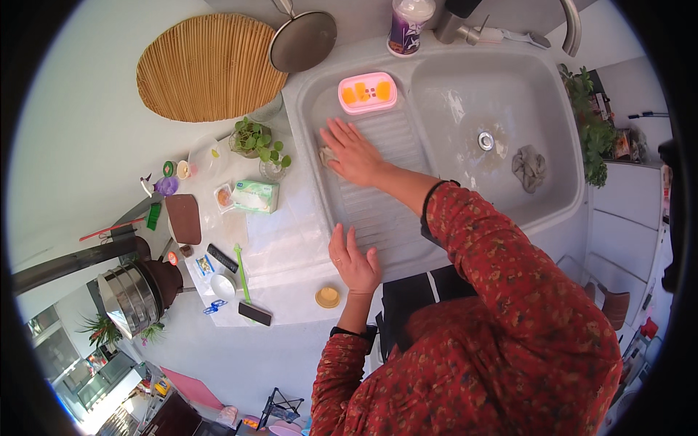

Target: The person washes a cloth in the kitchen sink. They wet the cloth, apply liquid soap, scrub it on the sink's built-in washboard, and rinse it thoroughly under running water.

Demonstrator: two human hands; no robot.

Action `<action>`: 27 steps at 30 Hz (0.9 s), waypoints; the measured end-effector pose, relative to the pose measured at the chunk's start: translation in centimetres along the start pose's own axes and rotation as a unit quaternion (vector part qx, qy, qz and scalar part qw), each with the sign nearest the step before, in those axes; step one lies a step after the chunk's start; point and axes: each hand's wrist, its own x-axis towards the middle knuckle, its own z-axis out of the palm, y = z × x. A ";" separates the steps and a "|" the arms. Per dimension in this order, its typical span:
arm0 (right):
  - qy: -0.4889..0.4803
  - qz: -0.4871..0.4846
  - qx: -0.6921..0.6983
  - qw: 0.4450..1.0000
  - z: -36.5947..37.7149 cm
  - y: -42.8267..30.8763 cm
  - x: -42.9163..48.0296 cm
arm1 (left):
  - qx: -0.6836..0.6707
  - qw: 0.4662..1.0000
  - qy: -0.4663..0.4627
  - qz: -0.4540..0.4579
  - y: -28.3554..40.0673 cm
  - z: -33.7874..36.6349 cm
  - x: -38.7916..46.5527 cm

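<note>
My right hand (355, 157) lies flat on the ribbed drainboard (381, 218) of a grey sink, pressing down a grey cloth (326, 156). Part of the cloth shows at the thumb side; the palm hides the rest. Near the drainboard's front left corner, my left hand (353, 261) rests with its fingers apart and nothing in it. A pink dish (368, 110) with orange-yellow pieces stands at the back of the drainboard. To the right, the sink basin (452, 152) is wet, and a second crumpled grey cloth (529, 168) lies in it beside the drain (485, 141).
Behind the sink stand a purple-and-white bottle (409, 30), a faucet (455, 27) and a strainer (303, 41). On the left counter are potted plants (253, 139), a tissue pack (255, 196), a phone (255, 313), a white bowl (223, 286) and a yellow lid (327, 297).
</note>
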 end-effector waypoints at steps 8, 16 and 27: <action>-0.241 -0.111 0.056 0.963 -3.2 -7.8 -11.7 | -0.004 1.000 0.003 0.027 0.1 0.0 0.3; 0.006 0.025 -0.031 0.999 2.6 -1.7 0.4 | 0.002 1.000 0.015 -0.003 -0.1 0.2 -0.3; -0.257 -0.142 0.157 0.943 -5.7 -6.2 -14.4 | -0.015 0.999 0.041 0.016 0.2 0.1 0.3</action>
